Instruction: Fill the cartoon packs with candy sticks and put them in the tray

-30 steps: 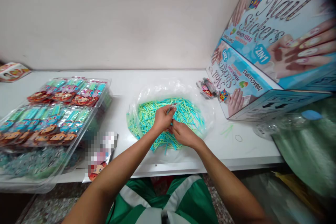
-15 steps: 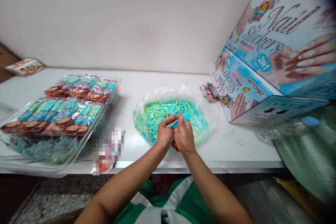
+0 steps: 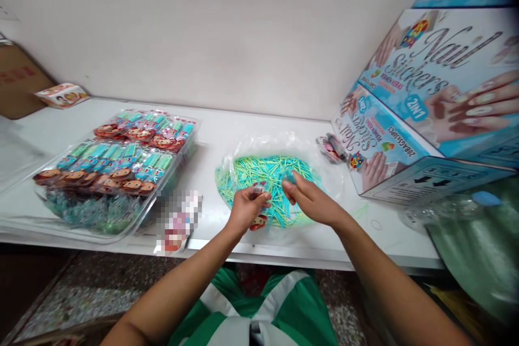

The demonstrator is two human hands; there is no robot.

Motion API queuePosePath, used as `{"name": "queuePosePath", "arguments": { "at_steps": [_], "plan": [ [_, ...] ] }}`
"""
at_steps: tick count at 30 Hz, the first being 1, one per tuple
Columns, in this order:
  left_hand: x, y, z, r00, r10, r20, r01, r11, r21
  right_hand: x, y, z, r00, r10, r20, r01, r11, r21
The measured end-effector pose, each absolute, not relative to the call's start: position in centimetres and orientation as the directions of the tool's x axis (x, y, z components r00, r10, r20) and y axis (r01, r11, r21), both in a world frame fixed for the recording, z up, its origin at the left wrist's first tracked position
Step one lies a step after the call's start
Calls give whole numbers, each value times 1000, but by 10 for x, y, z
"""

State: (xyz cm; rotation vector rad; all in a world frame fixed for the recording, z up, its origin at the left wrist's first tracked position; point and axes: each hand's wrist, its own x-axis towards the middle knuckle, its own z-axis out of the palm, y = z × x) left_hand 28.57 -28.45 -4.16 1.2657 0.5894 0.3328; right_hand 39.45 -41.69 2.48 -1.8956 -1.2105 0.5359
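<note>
A clear plastic bag (image 3: 279, 146) lies open on the white table, filled with thin green and blue sticks (image 3: 259, 167). My left hand (image 3: 244, 210) is over its near left side, fingers closed on a small printed packet (image 3: 258, 190). A barcode shows at the packet's top, and a red-haired cartoon figure (image 3: 258, 222) shows below the fingers. My right hand (image 3: 311, 195) is apart from the left, above the right half of the sticks. Its thumb and fingers pinch a small blue bundle (image 3: 289, 177), seemingly blue sticks seen end-on and blurred.
A clear plastic tray (image 3: 140, 227) at left holds many filled cartoon packets (image 3: 121, 165). A blurred-out printed card (image 3: 180, 227) lies beside it. Nail sticker boxes (image 3: 441, 81) stack at right, with small dark packets (image 3: 330, 148) and a clear bottle (image 3: 446, 210) near them.
My hands were together around a bundle of blue sticks; now they are apart. The right hand has moved right, and the packet in the left hand shows more. The view has shifted slightly.
</note>
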Motion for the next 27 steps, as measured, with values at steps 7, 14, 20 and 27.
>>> {"name": "queuePosePath", "arguments": {
  "at_steps": [7,14,20,27],
  "plan": [
    [289,-298,-42,832,543,-112,-89,329,940,331,-377,-1,692,672,263,264,104,-959],
    [279,-286,-40,907,398,-140,-18,368,930,347,-393,5,640,746,184,351,-71,-934],
    [271,-280,-38,892,401,-209,61,350,935,374,-417,9,478,876,55,667,-322,-672],
    [269,-280,-36,866,424,-265,119,340,933,375,-421,14,400,916,-30,715,-332,-615]
  ]
}}
